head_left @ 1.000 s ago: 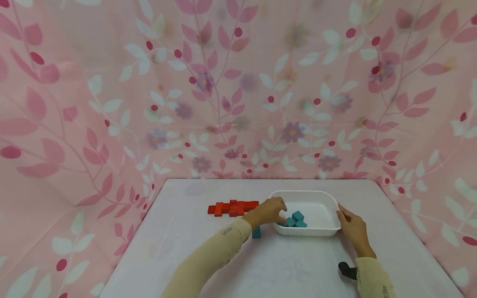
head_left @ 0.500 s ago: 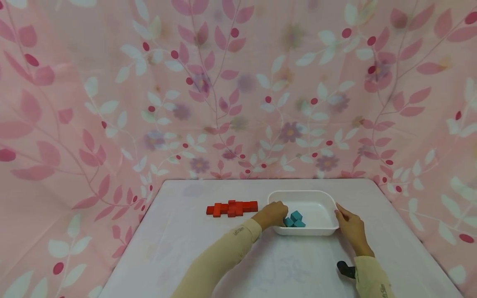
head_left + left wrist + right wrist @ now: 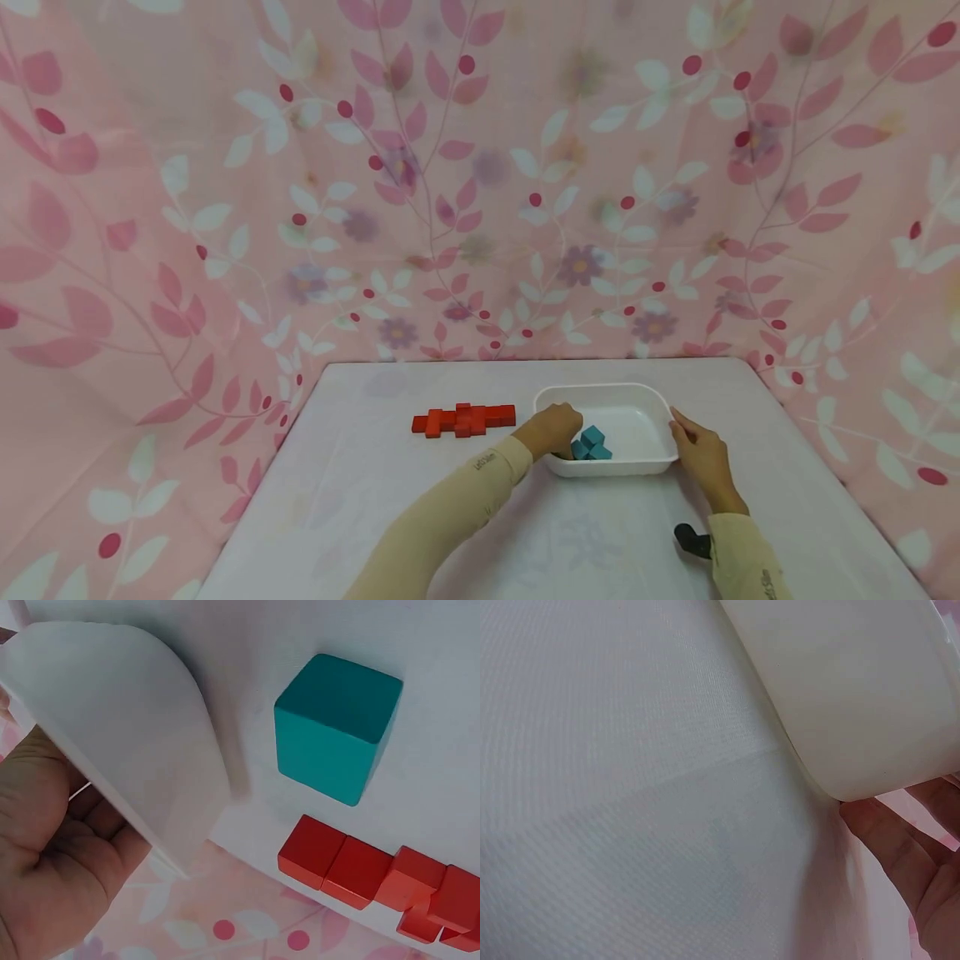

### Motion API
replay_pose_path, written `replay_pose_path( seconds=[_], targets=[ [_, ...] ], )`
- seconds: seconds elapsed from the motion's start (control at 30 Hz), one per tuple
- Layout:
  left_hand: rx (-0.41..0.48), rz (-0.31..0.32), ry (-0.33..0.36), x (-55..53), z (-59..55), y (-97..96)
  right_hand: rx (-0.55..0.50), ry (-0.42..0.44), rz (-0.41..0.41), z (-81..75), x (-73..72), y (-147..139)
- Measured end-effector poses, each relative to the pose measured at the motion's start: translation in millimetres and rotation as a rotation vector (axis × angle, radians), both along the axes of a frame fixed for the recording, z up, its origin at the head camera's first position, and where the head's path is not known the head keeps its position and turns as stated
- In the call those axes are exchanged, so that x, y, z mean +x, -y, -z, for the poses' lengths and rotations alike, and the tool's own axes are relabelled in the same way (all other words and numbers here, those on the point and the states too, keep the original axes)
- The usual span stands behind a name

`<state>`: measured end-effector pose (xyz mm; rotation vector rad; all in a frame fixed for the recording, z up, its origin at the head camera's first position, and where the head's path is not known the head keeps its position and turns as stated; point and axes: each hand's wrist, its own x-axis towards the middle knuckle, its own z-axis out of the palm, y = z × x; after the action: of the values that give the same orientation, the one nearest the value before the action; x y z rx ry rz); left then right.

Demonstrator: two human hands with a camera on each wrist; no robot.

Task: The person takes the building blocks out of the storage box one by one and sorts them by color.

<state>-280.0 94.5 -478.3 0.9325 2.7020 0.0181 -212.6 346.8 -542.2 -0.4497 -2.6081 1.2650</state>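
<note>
A white tray sits on the table, with teal cubes gathered at its left end. My left hand reaches over the tray's left rim, its fingers curled down inside beside the cubes. In the left wrist view, the tray wall hides the fingertips, so I cannot tell whether they hold a cube. My right hand grips the tray's right rim, fingers at its edge in the right wrist view. Another teal cube stands on the table outside the tray; my left sleeve hides it in the head view.
Several red blocks lie joined in a row left of the tray. A black wrist device sticks out from the right sleeve. Pink floral cloth hangs behind the white table.
My left hand has moved slightly right and lower into the tray, its fingers closing over the leftmost cube, now hidden. The right hand stays at the rim.
</note>
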Motion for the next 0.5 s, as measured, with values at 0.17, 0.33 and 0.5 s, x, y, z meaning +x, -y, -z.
replay_pose_path(
  seconds=[0.17, 0.33, 0.5],
  targets=[
    [0.054, -0.018, 0.038, -2.5, -5.5, 5.7, 0.027, 0.000, 0.007, -0.8, -1.1, 2],
    [0.129, -0.029, 0.067, -6.7, -11.6, 14.9, 0.031, -0.008, 0.006, -0.9, -1.9, 3],
    [0.243, -0.012, 0.063, -11.5, -10.9, 28.7, 0.017, 0.008, 0.018, -1.0, 1.1, 3]
  ],
)
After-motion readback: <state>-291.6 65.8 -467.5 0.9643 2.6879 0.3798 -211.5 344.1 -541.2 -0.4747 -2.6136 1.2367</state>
